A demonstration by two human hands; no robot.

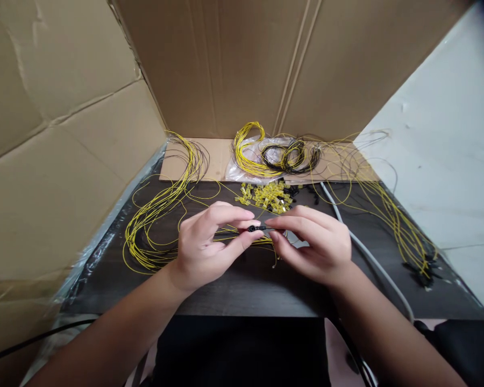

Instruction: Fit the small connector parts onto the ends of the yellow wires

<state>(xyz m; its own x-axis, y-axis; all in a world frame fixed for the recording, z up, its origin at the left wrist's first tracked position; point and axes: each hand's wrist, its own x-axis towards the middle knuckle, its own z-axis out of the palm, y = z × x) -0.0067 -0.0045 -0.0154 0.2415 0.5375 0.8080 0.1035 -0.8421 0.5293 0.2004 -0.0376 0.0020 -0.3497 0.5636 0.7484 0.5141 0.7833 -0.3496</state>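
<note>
Two bare hands meet at the centre of the frame. The left hand (212, 242) has thumb and fingers clamped on a small black fitting (255, 228); the right hand (312, 242) pinches what looks like a thin lead (270, 229) at its right end, though fingertips hide the join. Keeping both in one line, with a firm left grip and a lighter right, should avoid kinks. At centre left, slim yellow wires (134, 234) lie in a loose loop; above the hands, glossy, translucent yellow clips (271, 195) form a boxy heap; at lower right, black connectors (422, 273) cluster.
</note>
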